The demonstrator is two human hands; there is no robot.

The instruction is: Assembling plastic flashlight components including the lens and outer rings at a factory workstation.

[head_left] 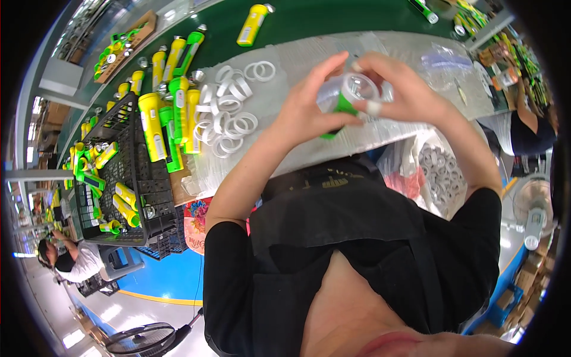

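Observation:
Over the work table, both my hands are around a green flashlight [345, 103] with a round, pale rim [361, 87] at its head, tilted toward me. My left hand [306, 106] curves about its body, the thumb crossing in front. Around the pale head, my right hand [405, 89] has its thumb and fingers on the rim; a white band wraps that thumb. Whether the rim is a separate ring I cannot tell. Loose white plastic rings [229, 104] lie in a pile left of my left hand. Yellow and green flashlights [153, 128] stand and lie beyond the pile.
A black plastic crate [140, 205] with several flashlights stands at the left. Along the far side runs a green belt [321, 21] carrying a yellow flashlight [252, 25]. A bag of white rings [441, 175] hangs near my right elbow. Other people sit at both sides.

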